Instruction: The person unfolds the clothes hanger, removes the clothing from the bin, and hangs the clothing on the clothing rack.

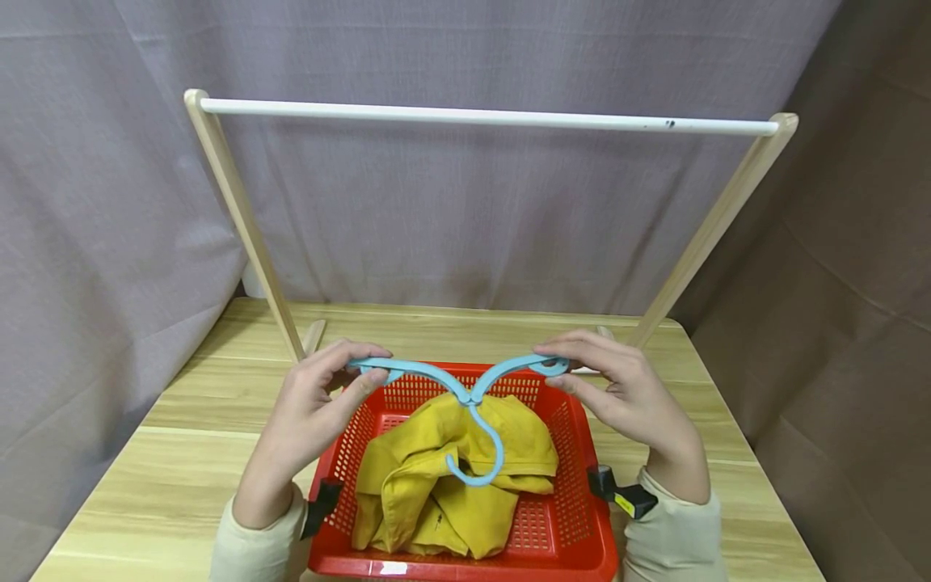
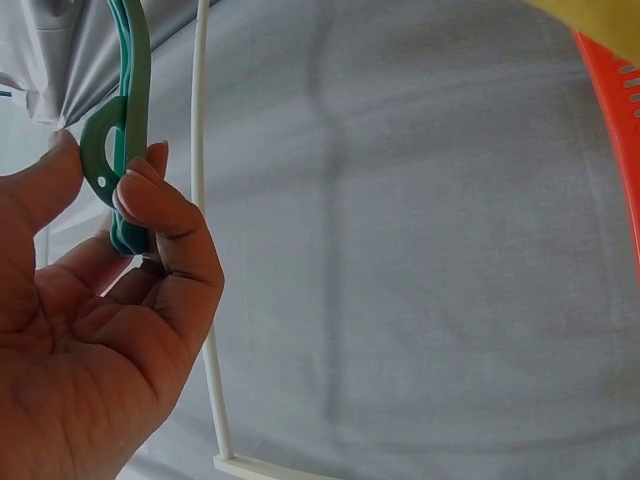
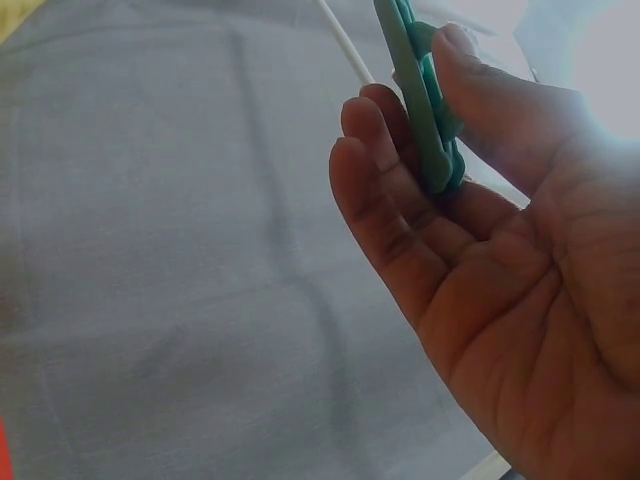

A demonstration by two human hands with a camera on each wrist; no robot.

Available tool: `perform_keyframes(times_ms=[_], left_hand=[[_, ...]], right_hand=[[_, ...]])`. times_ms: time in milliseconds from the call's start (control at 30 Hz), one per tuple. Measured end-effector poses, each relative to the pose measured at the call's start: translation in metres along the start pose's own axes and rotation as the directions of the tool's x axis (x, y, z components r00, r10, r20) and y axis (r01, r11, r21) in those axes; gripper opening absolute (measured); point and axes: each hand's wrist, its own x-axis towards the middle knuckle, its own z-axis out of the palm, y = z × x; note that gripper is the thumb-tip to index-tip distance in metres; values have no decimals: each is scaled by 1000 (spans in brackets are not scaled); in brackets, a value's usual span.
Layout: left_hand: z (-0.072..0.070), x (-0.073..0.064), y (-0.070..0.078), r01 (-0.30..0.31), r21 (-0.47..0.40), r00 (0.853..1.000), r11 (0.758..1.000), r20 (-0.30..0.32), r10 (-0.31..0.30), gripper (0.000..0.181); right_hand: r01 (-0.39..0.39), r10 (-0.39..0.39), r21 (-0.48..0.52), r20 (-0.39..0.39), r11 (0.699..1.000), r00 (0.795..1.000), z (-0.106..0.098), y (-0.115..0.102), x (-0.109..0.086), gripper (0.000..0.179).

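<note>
A light blue clothes hanger (image 1: 436,373) is held up by its two arm ends, its hook hanging downward toward me. My left hand (image 1: 313,404) pinches the left end between thumb and fingers; in the left wrist view the thumb presses the small curved loop of the hanger (image 2: 100,150). With thumb and fingertips my right hand (image 1: 618,388) pinches the other end, and the right wrist view shows that hanger end (image 3: 425,110) between them. Below lies a crumpled yellow garment (image 1: 465,501) in a red perforated basket (image 1: 611,558); the hook overlaps the garment in the head view.
Behind the basket stands a rack with a white horizontal rod (image 1: 465,116) and slanted wooden posts (image 1: 247,218). All this is on a light wooden table (image 1: 182,469). A grey curtain (image 1: 465,218) hangs behind, and darker cloth (image 1: 836,267) is at the right.
</note>
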Motion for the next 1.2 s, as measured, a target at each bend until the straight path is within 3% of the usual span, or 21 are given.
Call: perform_keyframes(times_ms=[233, 533, 967, 1200], left_hand=[[-1, 0, -1, -31, -11, 999, 999, 25, 31, 21], [-3, 0, -4, -82, -12, 996, 997, 40, 82, 23], [0, 0, -2, -111, 11, 994, 994, 6, 111, 17], [9, 1, -1, -165, 7, 985, 986, 58, 164, 18]], right_hand=[[-1, 1, -5, 1, 1000, 1000, 0, 2, -1, 39], [-12, 13, -39, 10, 999, 1000, -1, 26, -16, 32], [-52, 52, -31, 17, 998, 998, 2, 24, -17, 41], [-36, 38, -24, 74, 999, 997, 12, 23, -13, 36]])
